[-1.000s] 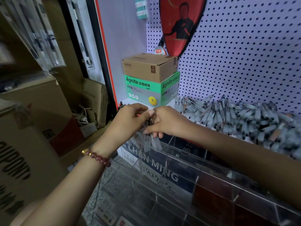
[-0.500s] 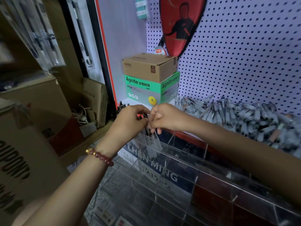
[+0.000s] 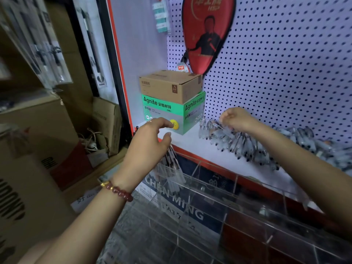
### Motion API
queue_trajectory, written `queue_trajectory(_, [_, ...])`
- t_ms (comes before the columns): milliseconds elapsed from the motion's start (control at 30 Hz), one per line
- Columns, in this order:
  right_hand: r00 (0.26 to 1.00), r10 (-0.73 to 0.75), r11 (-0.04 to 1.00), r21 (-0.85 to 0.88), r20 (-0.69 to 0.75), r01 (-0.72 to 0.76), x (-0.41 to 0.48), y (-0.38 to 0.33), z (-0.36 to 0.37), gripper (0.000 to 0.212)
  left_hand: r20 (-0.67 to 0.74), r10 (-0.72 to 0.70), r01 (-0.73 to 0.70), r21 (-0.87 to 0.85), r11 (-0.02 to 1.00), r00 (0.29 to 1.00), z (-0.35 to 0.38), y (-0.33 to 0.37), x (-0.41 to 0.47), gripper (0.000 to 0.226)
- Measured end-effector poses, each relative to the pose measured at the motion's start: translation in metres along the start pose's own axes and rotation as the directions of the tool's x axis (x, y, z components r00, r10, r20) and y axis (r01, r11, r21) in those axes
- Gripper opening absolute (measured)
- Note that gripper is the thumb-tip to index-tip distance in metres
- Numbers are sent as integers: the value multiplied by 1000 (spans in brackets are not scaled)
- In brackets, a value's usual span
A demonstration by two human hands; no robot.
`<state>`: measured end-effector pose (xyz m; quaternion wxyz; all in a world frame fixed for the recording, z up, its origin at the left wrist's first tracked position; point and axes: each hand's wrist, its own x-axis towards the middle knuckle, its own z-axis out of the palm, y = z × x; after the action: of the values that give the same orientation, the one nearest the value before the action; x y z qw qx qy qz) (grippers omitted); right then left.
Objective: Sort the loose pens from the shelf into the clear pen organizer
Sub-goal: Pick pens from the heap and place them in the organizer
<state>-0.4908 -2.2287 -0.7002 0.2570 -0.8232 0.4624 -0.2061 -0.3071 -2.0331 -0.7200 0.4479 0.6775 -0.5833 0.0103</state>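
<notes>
A clear acrylic pen organizer (image 3: 238, 181) with several compartments stands below the shelf edge. A few pens (image 3: 172, 164) stand in its far-left compartment. My left hand (image 3: 148, 143) hovers just above them, fingers relaxed and holding nothing. A long pile of loose clear-barrelled pens (image 3: 249, 145) lies on the white shelf (image 3: 190, 145) against the pegboard. My right hand (image 3: 236, 120) is over the pile's left end with its fingers curled down onto the pens. Whether it pinches one is not clear.
A green Agnite box (image 3: 162, 109) with a brown carton (image 3: 171, 82) on top sits at the shelf's left end. A red paddle case (image 3: 207, 31) hangs on the white pegboard (image 3: 285, 63). Cardboard boxes (image 3: 38, 130) crowd the left side.
Both hands were together at the organizer's left compartment, setting pens in. The right hand has moved up and right to the pile. The left hand has let go and lifted slightly.
</notes>
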Motion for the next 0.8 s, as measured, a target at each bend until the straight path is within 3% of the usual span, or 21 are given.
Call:
queue_trajectory(133, [983, 127, 992, 33, -133, -124, 11, 34, -4, 18, 14, 59, -58, -41, 997, 998, 7, 6, 7, 20])
queue_trajectory(300, [981, 160, 933, -308, -108, -186, 28, 36, 11, 17, -3, 65, -65, -114, 991, 998, 28, 11, 14, 20])
queue_trajectory(433, [958, 216, 883, -382, -187, -273, 37, 37, 18, 33, -5, 84, -84, -143, 986, 996, 38, 15, 19, 19])
queue_trajectory(533, [943, 237, 890, -338, -232, -307, 40, 39, 11, 20, -29, 106, -109, -195, 975, 994, 38, 17, 26, 19])
queue_trajectory(700, [950, 188, 954, -183, -250, -237, 36, 25, -20, 26, -40, 57, -68, -400, 914, 998, 42, 24, 31, 35])
queue_trajectory(733, [963, 171, 976, -99, -208, -195, 33, 18, -26, 22, -23, 48, -53, -447, 893, 999, 43, 26, 32, 37])
queue_trajectory(800, [987, 160, 963, 224, -14, -152, 19, -2, -38, 12, 18, 33, -18, -550, 835, 999, 46, 32, 31, 35])
